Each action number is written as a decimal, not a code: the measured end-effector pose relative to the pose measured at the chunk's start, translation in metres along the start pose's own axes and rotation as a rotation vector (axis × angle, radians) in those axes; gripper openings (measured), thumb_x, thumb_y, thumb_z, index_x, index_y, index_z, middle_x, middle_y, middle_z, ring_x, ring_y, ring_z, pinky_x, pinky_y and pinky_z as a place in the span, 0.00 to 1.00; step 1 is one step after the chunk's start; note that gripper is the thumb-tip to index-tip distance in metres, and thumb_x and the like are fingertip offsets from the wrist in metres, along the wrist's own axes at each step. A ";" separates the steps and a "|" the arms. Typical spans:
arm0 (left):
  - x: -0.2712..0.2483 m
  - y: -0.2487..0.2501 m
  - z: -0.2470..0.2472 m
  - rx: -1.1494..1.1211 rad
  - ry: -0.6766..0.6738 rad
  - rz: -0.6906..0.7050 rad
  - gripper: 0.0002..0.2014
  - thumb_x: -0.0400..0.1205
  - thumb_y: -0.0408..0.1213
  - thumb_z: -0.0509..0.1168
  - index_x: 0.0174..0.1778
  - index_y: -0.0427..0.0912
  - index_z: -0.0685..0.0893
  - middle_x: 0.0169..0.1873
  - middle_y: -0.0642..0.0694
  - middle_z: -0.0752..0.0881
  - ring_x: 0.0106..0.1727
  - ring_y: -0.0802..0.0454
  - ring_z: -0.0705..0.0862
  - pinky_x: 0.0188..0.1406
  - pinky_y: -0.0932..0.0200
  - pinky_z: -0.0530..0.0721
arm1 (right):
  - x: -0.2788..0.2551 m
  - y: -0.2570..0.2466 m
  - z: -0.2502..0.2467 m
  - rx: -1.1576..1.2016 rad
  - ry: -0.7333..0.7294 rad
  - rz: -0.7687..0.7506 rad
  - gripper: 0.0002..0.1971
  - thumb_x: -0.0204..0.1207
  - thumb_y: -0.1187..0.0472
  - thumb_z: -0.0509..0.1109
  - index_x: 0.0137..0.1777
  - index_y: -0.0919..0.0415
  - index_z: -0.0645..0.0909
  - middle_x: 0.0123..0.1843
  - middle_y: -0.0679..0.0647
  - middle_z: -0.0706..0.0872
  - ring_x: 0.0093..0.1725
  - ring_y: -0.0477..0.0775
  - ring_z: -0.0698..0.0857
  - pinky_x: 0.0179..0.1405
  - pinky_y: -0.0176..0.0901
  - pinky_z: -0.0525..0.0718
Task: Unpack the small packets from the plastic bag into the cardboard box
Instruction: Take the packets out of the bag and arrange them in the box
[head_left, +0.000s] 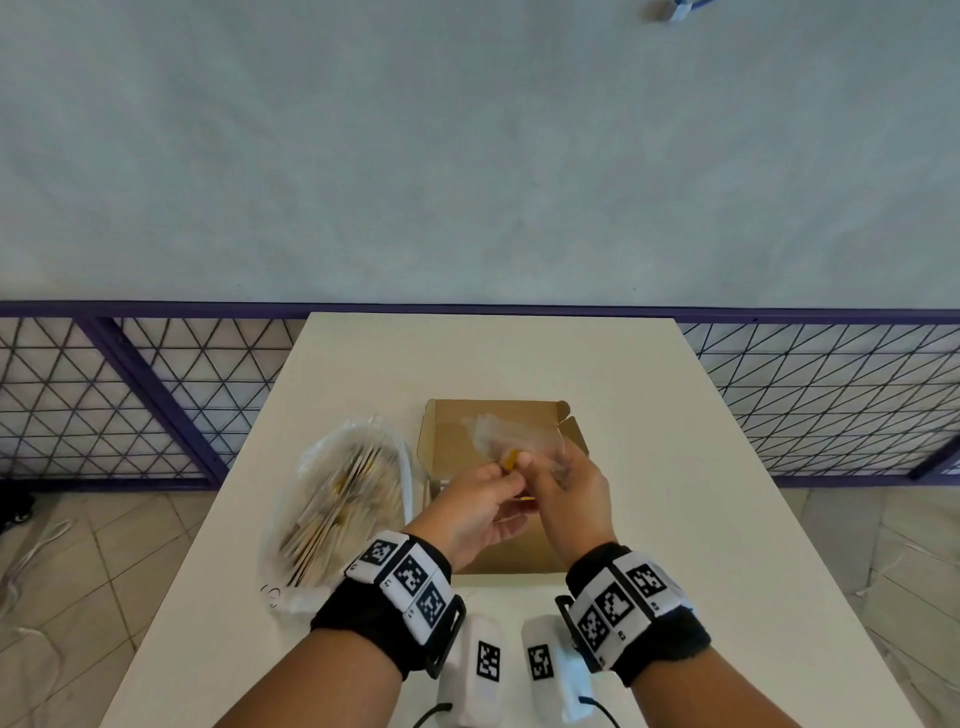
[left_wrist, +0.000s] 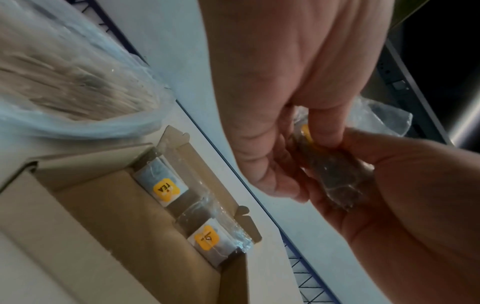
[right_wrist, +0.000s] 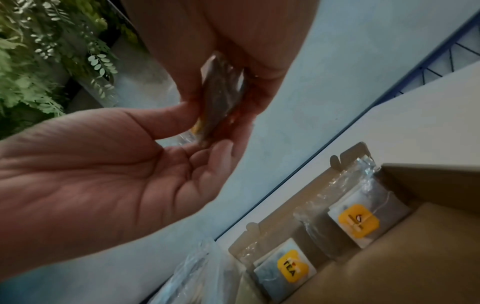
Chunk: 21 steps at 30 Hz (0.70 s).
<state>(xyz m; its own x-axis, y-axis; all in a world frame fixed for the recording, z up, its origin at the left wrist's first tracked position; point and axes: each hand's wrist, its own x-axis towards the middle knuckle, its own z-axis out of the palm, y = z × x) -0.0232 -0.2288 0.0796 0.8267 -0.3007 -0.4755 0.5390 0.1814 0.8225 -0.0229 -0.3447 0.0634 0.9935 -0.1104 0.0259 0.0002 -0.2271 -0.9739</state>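
A small tea packet (head_left: 511, 461) in clear wrap with a yellow tag is held above the open cardboard box (head_left: 519, 564). My left hand (head_left: 488, 493) pinches it between thumb and fingers, and my right hand (head_left: 561, 483) grips its other side. The left wrist view shows the packet (left_wrist: 335, 174) between the left hand (left_wrist: 272, 82) and the right hand (left_wrist: 402, 195). In the right wrist view it (right_wrist: 223, 92) sits between the right hand (right_wrist: 207, 30) and the left palm (right_wrist: 91, 164). Two packets (right_wrist: 291, 265) (right_wrist: 361, 220) lie along the box's far wall. The plastic bag (head_left: 343, 509), full of packets, lies left of the box.
The white table (head_left: 675, 467) ends just beyond the box, against a purple mesh railing (head_left: 156, 395). Crinkled clear wrap (left_wrist: 384, 117) trails from the held packet. Cables lie on the tiled floor (head_left: 41, 561) to the left. Green plants (right_wrist: 39, 61) are visible beyond the railing.
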 end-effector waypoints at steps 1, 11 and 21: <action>0.001 -0.001 -0.001 -0.008 0.007 0.013 0.11 0.86 0.35 0.56 0.58 0.41 0.81 0.46 0.46 0.85 0.46 0.53 0.82 0.49 0.59 0.79 | 0.000 0.000 -0.001 -0.024 0.010 0.002 0.07 0.78 0.58 0.69 0.51 0.60 0.82 0.47 0.49 0.90 0.47 0.46 0.89 0.49 0.46 0.88; 0.009 -0.002 -0.021 -0.012 0.170 0.147 0.05 0.83 0.31 0.61 0.52 0.43 0.81 0.42 0.46 0.86 0.39 0.54 0.83 0.36 0.64 0.80 | 0.011 0.003 -0.014 0.103 0.082 -0.015 0.10 0.76 0.69 0.68 0.35 0.56 0.80 0.30 0.47 0.82 0.28 0.34 0.79 0.33 0.27 0.77; 0.017 -0.018 -0.042 0.199 0.289 0.195 0.10 0.82 0.26 0.62 0.46 0.48 0.79 0.49 0.43 0.87 0.49 0.50 0.85 0.49 0.54 0.83 | 0.022 0.017 -0.029 -0.060 0.031 0.068 0.09 0.75 0.69 0.68 0.42 0.54 0.86 0.37 0.45 0.87 0.35 0.36 0.83 0.35 0.23 0.78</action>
<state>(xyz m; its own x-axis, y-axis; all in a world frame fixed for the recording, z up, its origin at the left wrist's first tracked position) -0.0124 -0.1981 0.0438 0.9370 0.0019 -0.3492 0.3492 0.0152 0.9369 -0.0045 -0.3794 0.0544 0.9870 -0.1577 -0.0321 -0.0752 -0.2757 -0.9583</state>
